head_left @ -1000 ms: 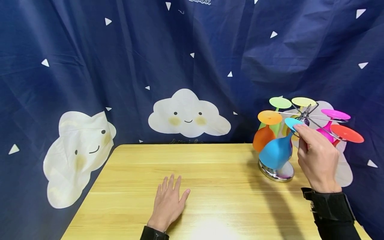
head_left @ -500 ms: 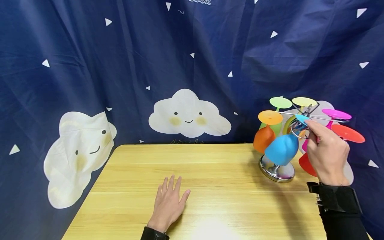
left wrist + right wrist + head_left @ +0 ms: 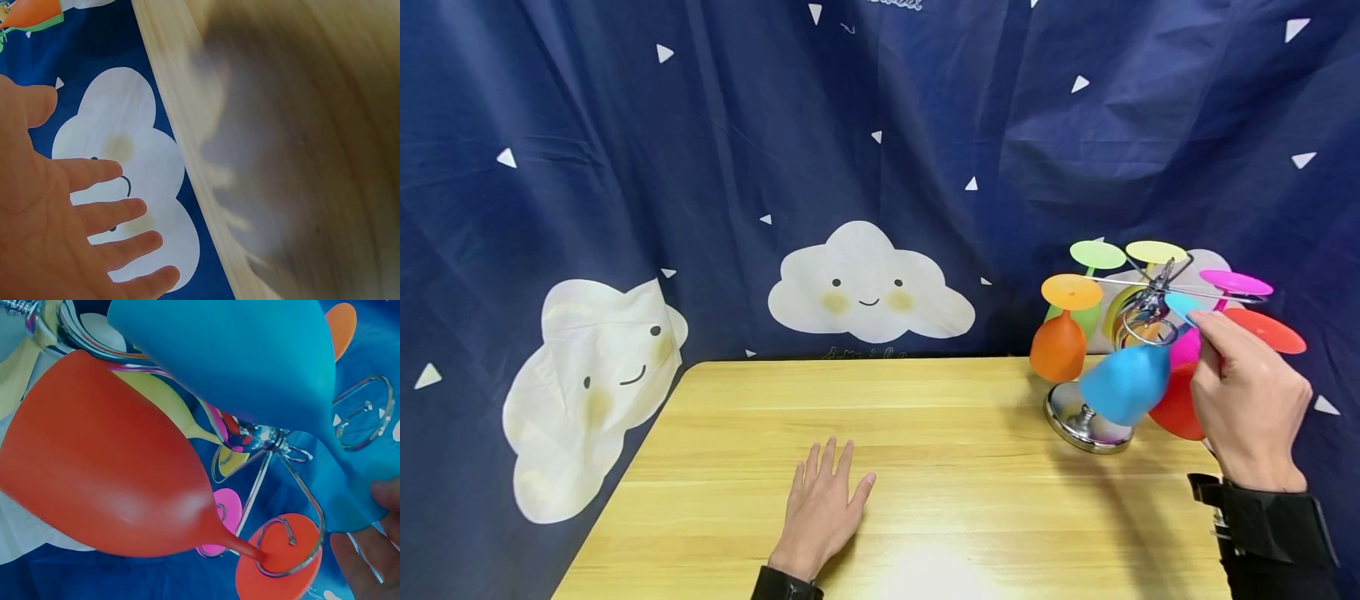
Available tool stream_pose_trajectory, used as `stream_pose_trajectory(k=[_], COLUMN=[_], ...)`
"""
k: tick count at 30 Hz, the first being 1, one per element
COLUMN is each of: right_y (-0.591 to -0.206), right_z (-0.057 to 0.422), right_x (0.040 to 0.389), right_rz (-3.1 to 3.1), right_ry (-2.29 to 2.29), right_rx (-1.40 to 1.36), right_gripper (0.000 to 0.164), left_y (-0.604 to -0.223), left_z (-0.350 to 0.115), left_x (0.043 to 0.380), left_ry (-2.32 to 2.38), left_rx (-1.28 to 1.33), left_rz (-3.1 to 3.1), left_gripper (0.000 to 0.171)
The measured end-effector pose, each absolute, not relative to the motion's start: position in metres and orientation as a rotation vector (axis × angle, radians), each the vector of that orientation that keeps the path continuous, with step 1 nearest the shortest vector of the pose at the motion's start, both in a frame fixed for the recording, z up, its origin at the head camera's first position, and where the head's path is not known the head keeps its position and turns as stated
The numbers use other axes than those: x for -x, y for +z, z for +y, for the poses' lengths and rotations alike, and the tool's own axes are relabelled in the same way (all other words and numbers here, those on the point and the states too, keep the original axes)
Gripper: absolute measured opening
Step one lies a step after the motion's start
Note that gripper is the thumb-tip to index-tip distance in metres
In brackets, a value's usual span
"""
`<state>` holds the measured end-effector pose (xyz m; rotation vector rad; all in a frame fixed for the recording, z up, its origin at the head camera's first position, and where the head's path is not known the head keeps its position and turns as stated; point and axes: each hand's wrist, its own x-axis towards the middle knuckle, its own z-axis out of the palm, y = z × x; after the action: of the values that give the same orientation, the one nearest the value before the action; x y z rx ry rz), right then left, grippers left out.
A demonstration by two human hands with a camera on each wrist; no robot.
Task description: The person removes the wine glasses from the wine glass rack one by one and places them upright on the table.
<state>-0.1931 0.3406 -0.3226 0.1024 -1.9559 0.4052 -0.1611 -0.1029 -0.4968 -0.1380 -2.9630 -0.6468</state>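
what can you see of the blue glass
The blue glass has a deep rounded bowl, a narrow stem and a flat round foot, all one smooth blue; whether it is glass or plastic I cannot tell. It is upside down and tilted, bowl slanting down and left in the head view, above the table, in front of the metal rack. The right hand pinches its foot. Whether it touches the rack is unclear.

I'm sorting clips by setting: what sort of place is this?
Probably a staged tabletop set: a navy cloud-print curtain hangs behind a wooden table bearing a metal stand of colourful goblets.
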Motion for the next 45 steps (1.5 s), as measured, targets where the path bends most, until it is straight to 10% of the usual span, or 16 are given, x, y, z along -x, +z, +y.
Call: stream_pose_trajectory(k=[27,45], right_y=[-0.411,-0.462], right_z=[0.287,0.193], right_x=[0.143,0.161], right_rz=[-1.972,-2.262], right_ry=[0.917,2.215], right_rx=[0.191,0.212], right_gripper=[0.032,0.046], left_y=[-0.493,-0.476], left_z=[-0.1,-0.075], left_x=[0.161,0.166], left_ry=[-0.767,-1.702], left_rx=[0.197,0.409], left_rz=[-2.941,-2.522], left_gripper=[0.068,0.057])
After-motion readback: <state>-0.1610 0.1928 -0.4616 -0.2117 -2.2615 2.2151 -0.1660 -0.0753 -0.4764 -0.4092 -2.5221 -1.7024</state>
